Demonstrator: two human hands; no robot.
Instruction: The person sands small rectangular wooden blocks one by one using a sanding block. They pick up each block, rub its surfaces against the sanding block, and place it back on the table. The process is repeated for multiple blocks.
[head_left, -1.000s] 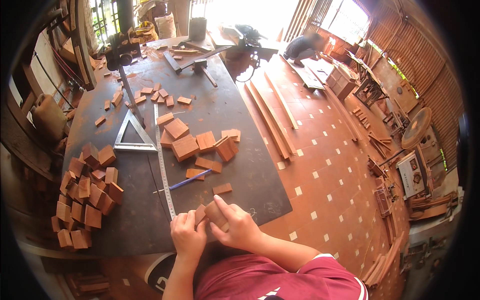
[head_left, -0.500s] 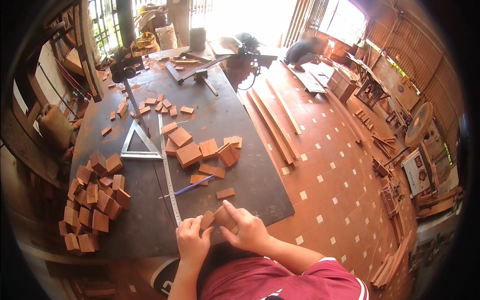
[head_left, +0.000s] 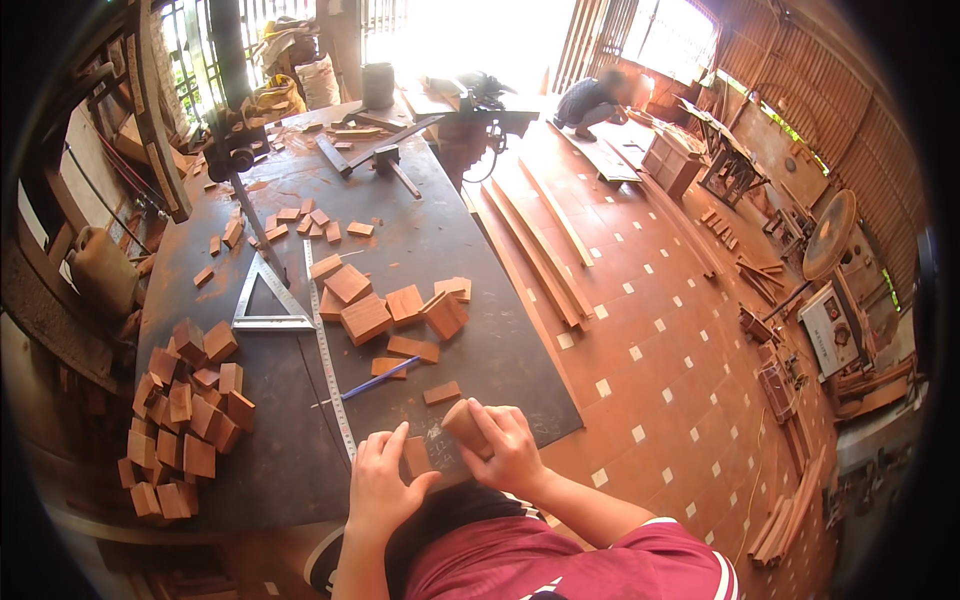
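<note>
At the near edge of a dark table [head_left: 510, 350], 1 wooden block [head_left: 460, 428] is grasped in the right hand [head_left: 508, 450]. Just left, another block [head_left: 416, 457] sits between the spread thumb and fingers of the unclenched left hand [head_left: 386, 480]; contact is unclear. Beyond lie a blue pen [head_left: 381, 377] and a long ruler [head_left: 328, 362].

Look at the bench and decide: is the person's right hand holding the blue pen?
No, the right hand holds a wooden block, while the blue pen lies on the dark tabletop.
</note>
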